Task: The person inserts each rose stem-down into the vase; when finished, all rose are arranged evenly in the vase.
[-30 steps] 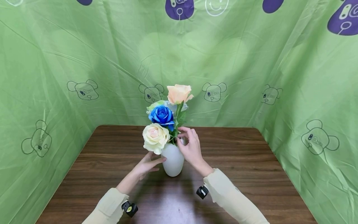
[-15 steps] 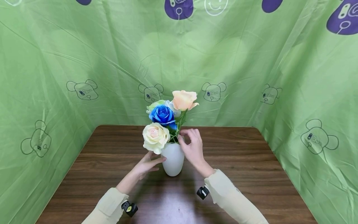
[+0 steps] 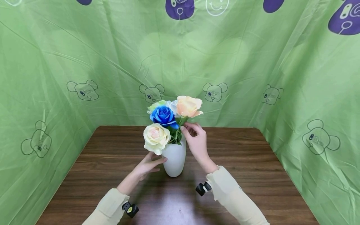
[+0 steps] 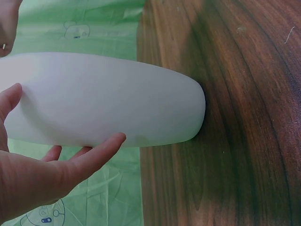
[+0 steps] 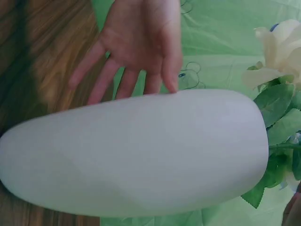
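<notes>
A white vase (image 3: 174,161) stands upright on the table, with several roses in its mouth. My left hand (image 3: 147,165) rests against its left side, thumb and spread, nearly straight fingers touching the wall, as the right wrist view also shows. A peach rose (image 3: 189,106) leans to the right above the vase. Just under its bloom, my right hand (image 3: 197,142) pinches the stem between thumb and forefinger; the exact contact is partly hidden by leaves. Left of it are a blue rose (image 3: 163,116), a cream rose (image 3: 156,138) and, partly covered, a green-white rose (image 3: 155,106).
The brown wooden table (image 3: 239,168) spreads around the vase. Green cloth (image 3: 239,62) with bear prints hangs at the back and both sides. A small black camera is worn at each wrist.
The peach rose has come down and to the right, leaning more. My right hand has risen slightly along the stem towards the bloom. My left hand and the vase stay put.
</notes>
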Motion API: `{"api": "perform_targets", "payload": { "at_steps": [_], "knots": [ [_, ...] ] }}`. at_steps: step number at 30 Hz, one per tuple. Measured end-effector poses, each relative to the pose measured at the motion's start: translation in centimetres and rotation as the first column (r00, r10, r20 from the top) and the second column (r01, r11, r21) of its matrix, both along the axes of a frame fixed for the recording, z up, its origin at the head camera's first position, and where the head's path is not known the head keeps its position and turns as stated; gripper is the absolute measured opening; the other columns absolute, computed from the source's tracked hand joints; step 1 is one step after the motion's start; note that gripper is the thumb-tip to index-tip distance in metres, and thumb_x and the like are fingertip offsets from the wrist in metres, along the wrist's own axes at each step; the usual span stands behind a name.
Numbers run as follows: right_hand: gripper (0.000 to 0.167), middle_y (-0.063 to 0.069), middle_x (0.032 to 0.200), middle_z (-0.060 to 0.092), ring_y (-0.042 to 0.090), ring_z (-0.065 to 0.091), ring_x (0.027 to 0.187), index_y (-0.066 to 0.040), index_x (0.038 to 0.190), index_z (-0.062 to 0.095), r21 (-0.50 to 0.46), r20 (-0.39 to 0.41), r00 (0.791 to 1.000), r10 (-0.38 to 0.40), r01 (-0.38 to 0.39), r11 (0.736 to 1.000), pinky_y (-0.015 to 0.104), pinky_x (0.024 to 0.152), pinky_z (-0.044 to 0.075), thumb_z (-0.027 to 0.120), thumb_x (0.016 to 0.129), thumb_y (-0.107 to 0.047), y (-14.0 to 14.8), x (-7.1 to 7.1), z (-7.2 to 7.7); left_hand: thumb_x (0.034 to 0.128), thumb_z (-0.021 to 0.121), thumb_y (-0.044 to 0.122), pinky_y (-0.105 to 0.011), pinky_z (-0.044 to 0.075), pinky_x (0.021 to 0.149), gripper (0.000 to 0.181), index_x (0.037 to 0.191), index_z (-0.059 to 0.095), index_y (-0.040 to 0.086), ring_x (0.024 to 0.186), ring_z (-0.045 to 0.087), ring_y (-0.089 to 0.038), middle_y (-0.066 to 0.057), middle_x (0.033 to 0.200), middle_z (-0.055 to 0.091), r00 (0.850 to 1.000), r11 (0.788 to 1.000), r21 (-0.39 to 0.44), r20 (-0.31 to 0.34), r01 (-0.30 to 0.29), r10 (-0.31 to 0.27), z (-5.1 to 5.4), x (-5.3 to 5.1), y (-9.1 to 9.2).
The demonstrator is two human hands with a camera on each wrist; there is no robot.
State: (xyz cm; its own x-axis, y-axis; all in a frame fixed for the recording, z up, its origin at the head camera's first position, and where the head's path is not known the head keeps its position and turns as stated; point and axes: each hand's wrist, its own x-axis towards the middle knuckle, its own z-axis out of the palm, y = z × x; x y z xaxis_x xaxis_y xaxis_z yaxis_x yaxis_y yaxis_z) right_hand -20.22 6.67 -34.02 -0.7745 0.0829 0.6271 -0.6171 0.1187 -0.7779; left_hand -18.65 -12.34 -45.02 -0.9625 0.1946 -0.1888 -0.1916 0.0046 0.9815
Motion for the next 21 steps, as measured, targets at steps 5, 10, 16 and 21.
{"api": "perform_targets", "payload": {
  "at_steps": [5, 10, 16, 21],
  "knots": [
    [0.013, 0.000, 0.064, 0.047, 0.008, 0.040, 0.058, 0.012, 0.087, 0.063, -0.085, 0.152, 0.986, 0.063, -0.050, 0.995, 0.018, 0.050, 0.033, 0.062, 0.079, 0.001, -0.2, -0.1, 0.8, 0.0803, 0.065, 0.016, -0.048, 0.044, 0.076, 0.066, 0.134, 0.028, 0.007, 0.105, 0.045, -0.032, -0.022, 0.127, 0.032, 1.000, 1.000, 0.002, 0.000, -0.001, 0.001, -0.1, 0.0, 0.0],
    [0.011, -0.001, 0.060, 0.043, 0.008, 0.037, 0.054, 0.011, 0.077, 0.059, -0.146, 0.195, 0.973, 0.125, -0.098, 0.984, 0.019, 0.047, 0.030, 0.062, 0.079, 0.000, -0.1, -0.7, 0.6, 0.0798, 0.066, 0.017, -0.047, 0.044, 0.076, 0.065, 0.132, 0.030, 0.006, 0.106, 0.044, -0.032, -0.022, 0.127, 0.033, 1.000, 1.000, -0.001, 0.007, -0.001, 0.001, 0.0, -0.1, 0.0],
    [0.015, 0.000, 0.058, 0.044, 0.010, 0.037, 0.052, 0.005, 0.074, 0.061, -0.161, 0.239, 0.959, 0.151, -0.114, 0.980, 0.020, 0.045, 0.030, 0.067, 0.078, -0.008, 0.1, -2.2, -1.9, 0.0804, 0.065, 0.017, -0.049, 0.044, 0.076, 0.068, 0.134, 0.026, 0.005, 0.107, 0.043, -0.033, -0.024, 0.127, 0.031, 1.000, 1.000, -0.008, 0.010, 0.003, -0.003, 0.0, -0.1, 0.0],
    [0.013, 0.000, 0.058, 0.045, 0.010, 0.039, 0.054, 0.007, 0.075, 0.063, -0.134, 0.276, 0.949, 0.151, -0.117, 0.984, 0.020, 0.046, 0.032, 0.067, 0.077, -0.005, 0.1, -2.4, -2.9, 0.0797, 0.066, 0.018, -0.048, 0.044, 0.076, 0.067, 0.133, 0.027, 0.004, 0.106, 0.044, -0.033, -0.023, 0.127, 0.032, 1.000, 1.000, -0.012, 0.016, -0.001, 0.001, 0.0, -0.1, 0.0]
  ]
}}
